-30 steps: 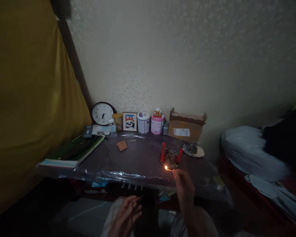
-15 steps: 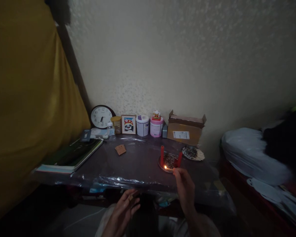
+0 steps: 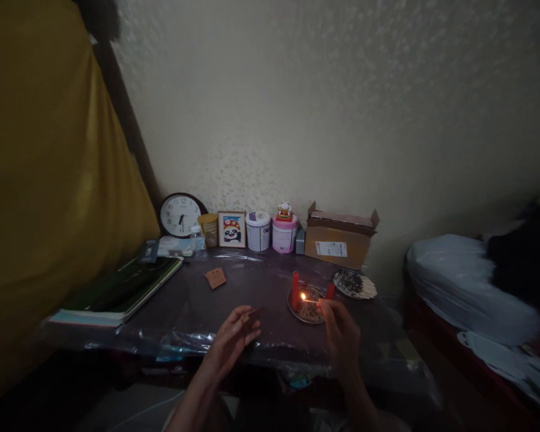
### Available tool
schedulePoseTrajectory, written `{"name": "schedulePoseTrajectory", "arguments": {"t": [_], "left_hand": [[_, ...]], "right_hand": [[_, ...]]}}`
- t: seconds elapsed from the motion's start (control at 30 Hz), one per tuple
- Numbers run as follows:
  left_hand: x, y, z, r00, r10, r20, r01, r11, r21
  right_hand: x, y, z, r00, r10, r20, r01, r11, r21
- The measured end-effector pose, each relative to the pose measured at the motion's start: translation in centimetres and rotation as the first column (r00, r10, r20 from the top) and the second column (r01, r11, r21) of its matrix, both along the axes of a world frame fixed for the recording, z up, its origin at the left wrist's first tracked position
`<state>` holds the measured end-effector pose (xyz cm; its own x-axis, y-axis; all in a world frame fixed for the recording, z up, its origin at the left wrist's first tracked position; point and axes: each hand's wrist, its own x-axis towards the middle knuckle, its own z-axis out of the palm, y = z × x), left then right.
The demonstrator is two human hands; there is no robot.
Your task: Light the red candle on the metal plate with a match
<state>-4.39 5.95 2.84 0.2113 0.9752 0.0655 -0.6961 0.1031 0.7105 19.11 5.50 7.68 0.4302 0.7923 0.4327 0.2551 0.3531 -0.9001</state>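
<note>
My right hand [image 3: 341, 327] pinches the end of a burning match [image 3: 312, 301], its flame pointing left beside a tall red candle [image 3: 296, 289]. That candle and a shorter red candle [image 3: 330, 291] stand upright at a round metal plate [image 3: 306, 320]; the shorter one is partly behind my fingers. No flame shows on either candle top. My left hand [image 3: 234, 336] is raised over the table's front edge, fingers curled around a small flat brown piece [image 3: 254, 313] that is mostly hidden.
Dark-tipped matchsticks [image 3: 354, 284] fill another plate at the right. A small brown card [image 3: 215, 278] lies mid-table. Behind stand a clock [image 3: 180, 215], a framed panda picture [image 3: 232, 229], two tubs and a cardboard box [image 3: 339, 239]. A green book [image 3: 121, 287] lies left.
My left hand has risen from below the table edge and moved forward. The match flame is larger and slightly higher against the tall candle. The view has shifted a little.
</note>
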Motion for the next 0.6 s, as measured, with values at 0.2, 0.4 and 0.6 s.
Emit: {"name": "schedulePoseTrajectory", "arguments": {"t": [0.2, 0.4, 0.6], "left_hand": [[-0.3, 1.4, 0.4, 1.0, 0.024, -0.019, -0.024, 1.0, -0.007], [-0.2, 0.5, -0.3, 0.998, 0.056, 0.016, -0.055, 0.998, -0.037], [0.2, 0.3, -0.5, 0.994, 0.09, 0.056, -0.086, 0.994, -0.061]], "right_hand": [[0.7, 0.9, 0.3, 0.99, -0.022, -0.141, 0.019, 1.0, -0.024], [0.8, 1.7, -0.2, 0.968, 0.017, -0.249, -0.028, 0.999, -0.039], [0.7, 2.5, 0.5, 0.94, 0.066, -0.336, -0.08, 0.996, -0.029]]}}
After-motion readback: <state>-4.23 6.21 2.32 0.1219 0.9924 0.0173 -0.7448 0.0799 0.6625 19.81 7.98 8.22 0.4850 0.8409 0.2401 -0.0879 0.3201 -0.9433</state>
